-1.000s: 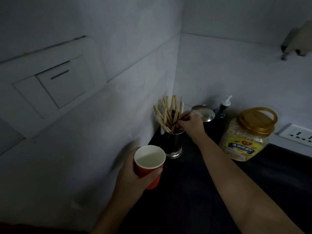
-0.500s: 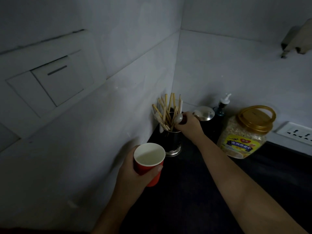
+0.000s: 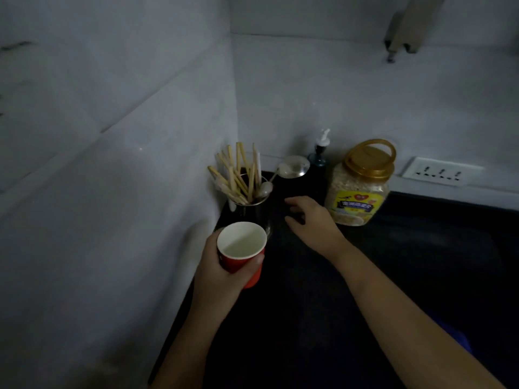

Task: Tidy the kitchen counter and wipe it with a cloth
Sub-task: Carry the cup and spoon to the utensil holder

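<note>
Red paper cup (image 3: pixel 242 249) gripped in left hand (image 3: pixel 222 269), right hand (image 3: pixel 311 220) empty, fingers loose; keep cup upright, clear the counter (image 3: pixel 421 276) first.

Home kitchen corner: chopstick holder (image 3: pixel 248 209), oat jar (image 3: pixel 358 189) (gold-lidded), dark counter (image 3: pixel 421 262).

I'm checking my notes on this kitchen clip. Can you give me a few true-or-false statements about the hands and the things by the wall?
A spoon stands in the metal holder with the chopsticks. True.
The right hand grips the spoon. False: it holds nothing, fingers relaxed.
The left hand holds the red cup. True.
The oat jar has no lid. False: its gold lid is on.
</note>
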